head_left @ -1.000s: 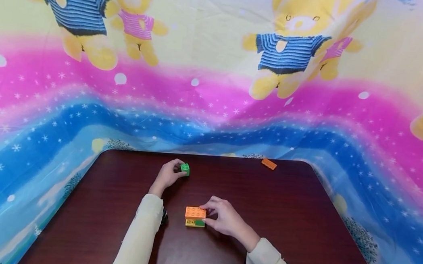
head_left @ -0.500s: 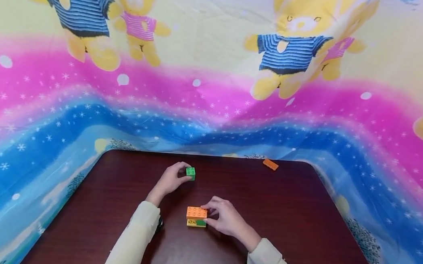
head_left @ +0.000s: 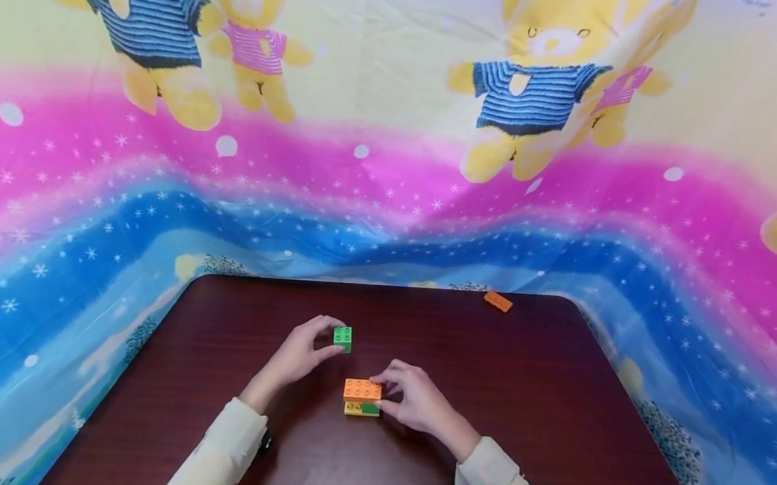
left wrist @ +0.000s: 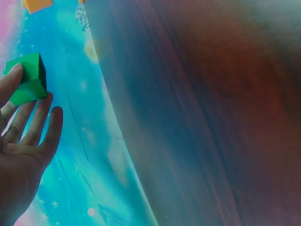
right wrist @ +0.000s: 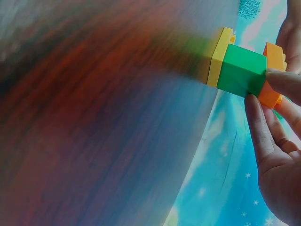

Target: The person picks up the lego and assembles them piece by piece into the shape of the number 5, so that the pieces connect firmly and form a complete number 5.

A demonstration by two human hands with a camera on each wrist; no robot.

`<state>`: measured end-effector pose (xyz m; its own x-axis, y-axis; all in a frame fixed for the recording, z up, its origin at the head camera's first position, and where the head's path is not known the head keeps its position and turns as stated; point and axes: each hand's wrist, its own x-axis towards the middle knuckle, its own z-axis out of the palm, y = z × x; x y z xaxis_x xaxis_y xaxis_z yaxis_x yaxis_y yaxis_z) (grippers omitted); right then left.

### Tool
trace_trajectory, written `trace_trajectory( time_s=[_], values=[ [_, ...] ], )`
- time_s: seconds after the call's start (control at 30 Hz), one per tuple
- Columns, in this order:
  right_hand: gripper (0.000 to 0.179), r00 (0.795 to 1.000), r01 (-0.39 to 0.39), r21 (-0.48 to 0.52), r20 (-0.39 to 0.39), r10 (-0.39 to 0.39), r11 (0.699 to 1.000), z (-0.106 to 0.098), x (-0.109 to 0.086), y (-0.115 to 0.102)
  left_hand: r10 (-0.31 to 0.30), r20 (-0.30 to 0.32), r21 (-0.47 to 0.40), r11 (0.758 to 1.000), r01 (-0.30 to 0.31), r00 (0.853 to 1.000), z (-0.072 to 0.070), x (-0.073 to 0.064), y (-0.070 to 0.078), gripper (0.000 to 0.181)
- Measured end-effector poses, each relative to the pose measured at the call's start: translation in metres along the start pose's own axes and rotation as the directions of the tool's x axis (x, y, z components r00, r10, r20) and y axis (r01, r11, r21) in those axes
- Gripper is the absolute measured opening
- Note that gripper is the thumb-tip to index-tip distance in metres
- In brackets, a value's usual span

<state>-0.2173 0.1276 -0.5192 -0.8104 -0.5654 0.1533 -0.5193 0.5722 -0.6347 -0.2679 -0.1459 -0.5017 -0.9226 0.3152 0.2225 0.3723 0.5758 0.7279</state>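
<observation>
My left hand (head_left: 302, 350) pinches a square green building brick (head_left: 342, 338), studs up, between thumb and fingers, just behind and left of a small stack. In the left wrist view the thumb lies across one side of that brick (left wrist: 32, 77). The stack has a yellow plate (right wrist: 217, 61) at the bottom, a green brick (right wrist: 242, 70) on its right part, and an orange eight-stud plate (head_left: 362, 389) on top. Bare yellow studs show under the orange plate's left half. My right hand (head_left: 414, 398) grips the stack's right end, thumb and fingertips at the orange plate and green brick.
The stack stands on a dark red-brown table (head_left: 539, 400). Another orange piece (head_left: 498, 301) lies at the table's back edge, right of centre. A cloth printed with bears (head_left: 391, 198) hangs close behind the table and down both sides.
My left hand has brought the green brick from the table's back left toward me, nearer the stack. My right hand keeps its grip on the stack in the same place.
</observation>
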Motion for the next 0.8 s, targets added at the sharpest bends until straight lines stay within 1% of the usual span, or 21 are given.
trace_trajectory(
  time_s=[0.13,0.3,0.37,0.5,0.63,0.8],
  values=[
    [0.038,1.0,0.001,-0.004,-0.008,-0.001,1.0,0.001,0.0,0.001,0.036,0.002,-0.022,0.999,-0.036,0.999,0.0,-0.012,0.005,0.036],
    [0.038,1.0,0.001,0.003,-0.006,-0.001,1.0,0.001,0.0,0.0,0.061,0.015,-0.054,0.997,-0.061,0.998,0.003,-0.025,0.011,0.037],
    [0.038,1.0,-0.008,0.008,-0.005,0.008,1.0,0.001,0.0,0.0,0.07,0.018,-0.06,0.996,-0.069,0.997,0.004,-0.03,0.013,0.037],
    [0.039,1.0,-0.03,0.018,-0.002,0.031,0.999,0.002,0.001,0.0,0.107,0.012,-0.08,0.991,-0.105,0.994,0.007,-0.038,0.015,0.037],
    [0.039,0.999,-0.037,0.031,0.004,0.037,0.999,0.002,0.001,0.001,0.101,0.022,-0.107,0.989,-0.098,0.995,0.009,-0.045,0.016,0.035],
    [0.038,1.0,-0.02,0.039,0.003,0.02,0.999,0.002,0.0,0.002,0.083,0.047,-0.131,0.989,-0.076,0.995,0.011,-0.052,0.019,0.035]
  ],
)
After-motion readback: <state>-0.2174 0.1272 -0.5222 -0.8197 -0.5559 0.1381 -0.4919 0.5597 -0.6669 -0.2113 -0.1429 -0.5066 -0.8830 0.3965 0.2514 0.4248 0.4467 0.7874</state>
